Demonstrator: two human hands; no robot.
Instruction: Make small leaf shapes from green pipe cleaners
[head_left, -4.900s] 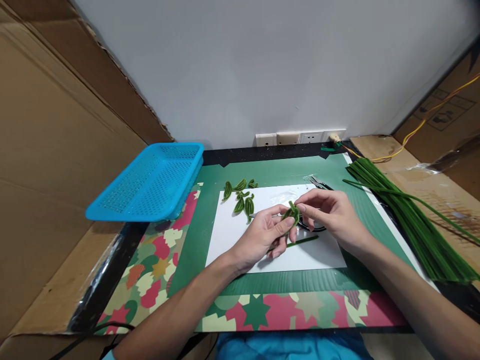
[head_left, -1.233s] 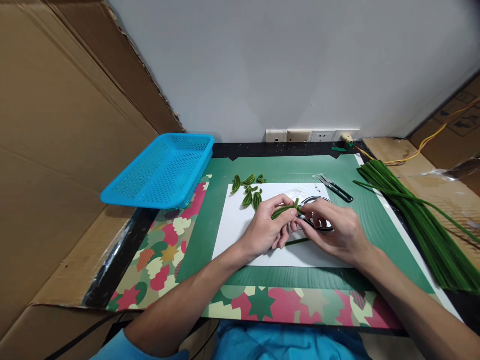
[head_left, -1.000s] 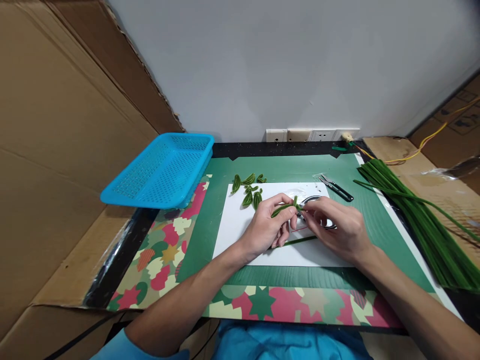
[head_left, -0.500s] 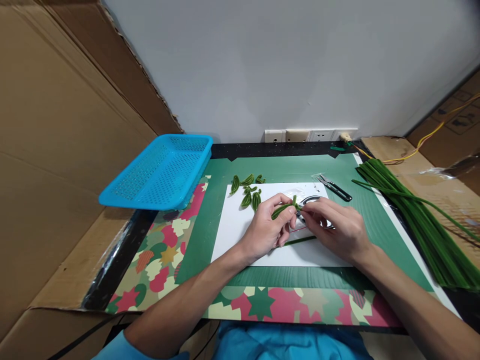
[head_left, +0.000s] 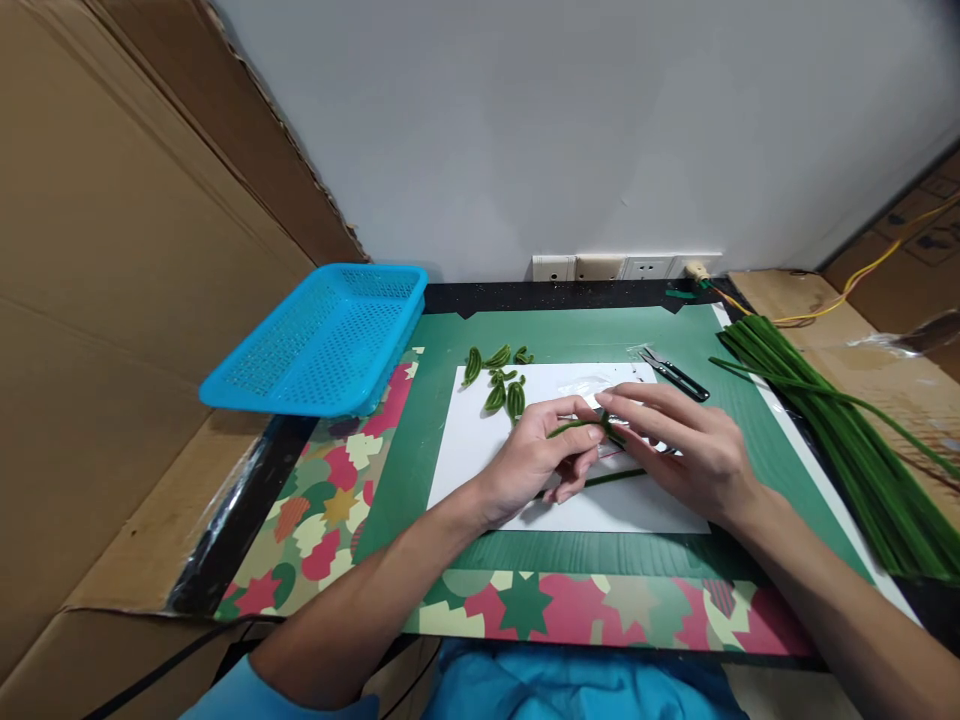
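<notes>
A bent green pipe cleaner piece (head_left: 574, 428) is pinched between the thumb and fingers of my left hand (head_left: 536, 455), above the white paper (head_left: 469, 470). My right hand (head_left: 694, 450) closes on the crossed end of the same piece, with thumb below and long fingers stretched over it; the exact contact is partly hidden. Under the hands lies a straight green pipe cleaner (head_left: 615, 478). Several leaf shapes of coiled green pipe cleaner (head_left: 495, 397) rest at the paper's upper left. Behind my right hand, a dark-handled object is mostly covered.
Black-handled snips (head_left: 679, 378) lie at the upper right of the green mat (head_left: 405, 480). A thick bundle of green pipe cleaners (head_left: 840, 450) stretches along the right side. The blue basket (head_left: 322, 340) stands at the left, near cardboard (head_left: 135, 250). Wall sockets (head_left: 626, 267) line the back.
My right hand's fingers have straightened from a tight pinch and reach over the pipe cleaner's end. The left hand keeps its hold, and the view has shifted slightly.
</notes>
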